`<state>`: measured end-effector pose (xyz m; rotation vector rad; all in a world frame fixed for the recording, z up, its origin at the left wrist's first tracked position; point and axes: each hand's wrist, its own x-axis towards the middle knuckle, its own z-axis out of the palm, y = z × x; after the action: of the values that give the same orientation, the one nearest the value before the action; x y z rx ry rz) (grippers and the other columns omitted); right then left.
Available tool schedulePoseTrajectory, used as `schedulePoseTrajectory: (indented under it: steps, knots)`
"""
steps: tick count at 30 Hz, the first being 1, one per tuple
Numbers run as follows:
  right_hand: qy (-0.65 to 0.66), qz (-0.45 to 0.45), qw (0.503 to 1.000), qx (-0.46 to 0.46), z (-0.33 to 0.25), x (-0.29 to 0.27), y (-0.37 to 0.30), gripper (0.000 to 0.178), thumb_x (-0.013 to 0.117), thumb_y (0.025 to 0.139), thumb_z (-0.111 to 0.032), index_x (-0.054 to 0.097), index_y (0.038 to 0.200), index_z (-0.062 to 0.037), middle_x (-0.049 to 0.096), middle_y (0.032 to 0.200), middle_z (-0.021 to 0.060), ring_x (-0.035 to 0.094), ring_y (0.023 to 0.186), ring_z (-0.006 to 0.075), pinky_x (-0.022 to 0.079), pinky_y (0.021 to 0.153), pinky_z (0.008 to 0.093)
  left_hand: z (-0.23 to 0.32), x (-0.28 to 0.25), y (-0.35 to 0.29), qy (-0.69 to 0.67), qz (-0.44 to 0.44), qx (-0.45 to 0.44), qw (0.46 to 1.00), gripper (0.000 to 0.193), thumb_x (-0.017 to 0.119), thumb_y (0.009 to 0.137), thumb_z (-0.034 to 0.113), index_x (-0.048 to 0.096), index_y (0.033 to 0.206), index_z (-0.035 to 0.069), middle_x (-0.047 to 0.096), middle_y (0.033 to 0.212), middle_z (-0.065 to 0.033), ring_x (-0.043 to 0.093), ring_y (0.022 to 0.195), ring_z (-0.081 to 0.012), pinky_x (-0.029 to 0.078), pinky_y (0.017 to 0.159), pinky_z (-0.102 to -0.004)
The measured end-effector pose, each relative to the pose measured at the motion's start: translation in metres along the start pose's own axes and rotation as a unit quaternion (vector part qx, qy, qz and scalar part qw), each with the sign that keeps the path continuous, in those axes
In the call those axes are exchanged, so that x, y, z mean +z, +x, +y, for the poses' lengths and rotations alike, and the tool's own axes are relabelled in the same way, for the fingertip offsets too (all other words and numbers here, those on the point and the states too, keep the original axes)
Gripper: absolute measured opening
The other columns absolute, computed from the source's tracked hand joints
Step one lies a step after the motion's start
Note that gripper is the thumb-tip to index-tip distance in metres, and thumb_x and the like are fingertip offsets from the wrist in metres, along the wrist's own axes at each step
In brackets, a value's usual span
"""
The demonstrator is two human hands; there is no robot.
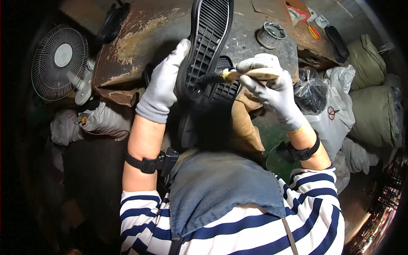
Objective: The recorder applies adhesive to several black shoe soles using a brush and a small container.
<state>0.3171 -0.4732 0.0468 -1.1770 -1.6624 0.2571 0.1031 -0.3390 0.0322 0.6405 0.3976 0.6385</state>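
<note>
In my left hand (163,83), gloved in pale grey, is a black shoe sole (208,38), gripped along its left edge. Its inner side faces up, with a ribbed front and a grid of hollows toward the heel. My right hand (270,85), also gloved, is closed round the pale handle of a brush (212,79). The brush's dark bristles touch the heel end of the sole. Partly hidden below lies a second black sole (225,90) with a similar grid. A round tin (271,36) with a crusted rim stands beyond my right hand.
A worn workbench (127,42) spreads ahead. A fan (63,55) stands at the left, with white sacks (106,121) below. Plastic bags (340,102) and green sacks (374,110) crowd the right. Yellow-handled scissors (314,32) and dark soles (337,42) lie at the back right.
</note>
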Motion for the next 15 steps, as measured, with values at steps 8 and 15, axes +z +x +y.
schedulePoseTrajectory:
  steps: [8, 15]
  knots:
    - [0.038, 0.041, 0.994, 0.095, 0.007, -0.03, 0.041, 0.02, 0.08, 0.081, -0.015, 0.073, 0.099, -0.01, 0.072, 0.088, 0.0051, 0.067, 0.08, 0.0184, 0.051, 0.079, 0.029, -0.004, -0.002, -0.014, 0.014, -0.05, -0.018, 0.999, 0.045, 0.034, 0.109, 0.035, 0.046, 0.142, 0.008, 0.064, 0.125, -0.0115, 0.067, 0.105, -0.0204, 0.06, 0.085, -0.0391]
    - [-0.314, 0.019, 0.938, -0.146, 0.042, -0.057, 0.08, 0.02, 0.077, 0.081, -0.02, 0.073, 0.101, -0.0164, 0.07, 0.092, 0.0017, 0.063, 0.089, 0.0223, 0.044, 0.085, 0.0334, -0.017, -0.006, -0.014, 0.035, 0.004, -0.031, 0.999, 0.045, 0.035, 0.108, 0.033, 0.046, 0.141, 0.005, 0.064, 0.123, -0.0143, 0.07, 0.098, -0.0232, 0.062, 0.08, -0.0389]
